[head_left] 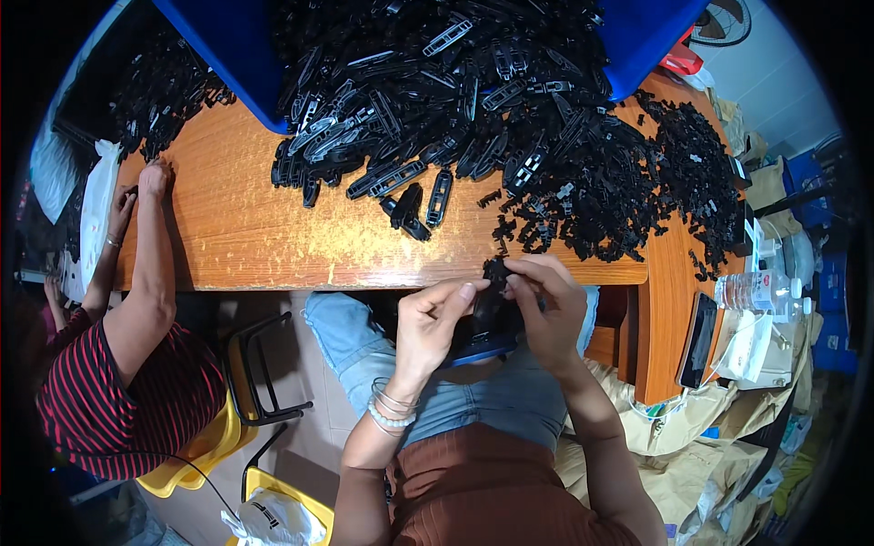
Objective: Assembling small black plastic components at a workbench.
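Head view: two bare hands pinch a small black part just off the table's near edge.

Thumb and forefinger of the right hand are closed on the part's right side; the left hand seems nipped against its lower left, fingertips nearly meeting. It looks light, stiff and plastic, perhaps a little slick, with thin bits that could snap, so the outer edges seem the best hold. Beyond lie loose small clips and longer black frames on the wooden table, heaped up between blue bin walls. The fingers cover much of the part, so its shape is unclear; the dark shape below it, between the hands, is hard to make out, and the bin is cut off above.
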The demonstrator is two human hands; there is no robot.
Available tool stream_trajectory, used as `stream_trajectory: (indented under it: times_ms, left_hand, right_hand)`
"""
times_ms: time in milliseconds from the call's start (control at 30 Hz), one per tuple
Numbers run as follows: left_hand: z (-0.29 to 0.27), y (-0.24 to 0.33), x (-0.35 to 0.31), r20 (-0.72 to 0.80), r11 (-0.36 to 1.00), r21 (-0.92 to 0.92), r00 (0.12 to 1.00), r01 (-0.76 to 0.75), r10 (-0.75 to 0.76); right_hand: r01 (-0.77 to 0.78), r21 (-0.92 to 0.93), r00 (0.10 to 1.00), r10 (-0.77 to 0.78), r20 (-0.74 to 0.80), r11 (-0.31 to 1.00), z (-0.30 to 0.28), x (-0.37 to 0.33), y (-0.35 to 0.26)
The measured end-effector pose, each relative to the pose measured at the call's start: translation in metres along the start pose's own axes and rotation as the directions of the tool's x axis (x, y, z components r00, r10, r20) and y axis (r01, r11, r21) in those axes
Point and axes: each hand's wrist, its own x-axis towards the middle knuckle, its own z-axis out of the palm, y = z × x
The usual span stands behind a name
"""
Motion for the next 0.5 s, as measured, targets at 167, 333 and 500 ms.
stream_trajectory:
  times_ms: [167, 333, 500]
  left_hand:
    - [0.015, 0.015, 0.0, -0.105, 0.905, -0.421, 0.994, -0.067, 0.025]
    - [0.002, 0.0, -0.002, 0.045, 0.992, -0.115, 0.998, 0.053, -0.049]
    - [0.003, -0.005, 0.0, 0.079, 0.973, -0.222, 0.996, 0.067, -0.051]
  right_hand:
    - [0.119, -0.019, 0.984, -0.116, 0.139, 0.993, -0.005, 0.004, -0.006]
    - [0.355, -0.22, 0.922, -0.301, 0.243, 0.908, -0.008, 0.005, -0.002]
    - [0.511, -0.35, 0.855, -0.423, 0.3, 0.785, -0.009, 0.0, 0.002]
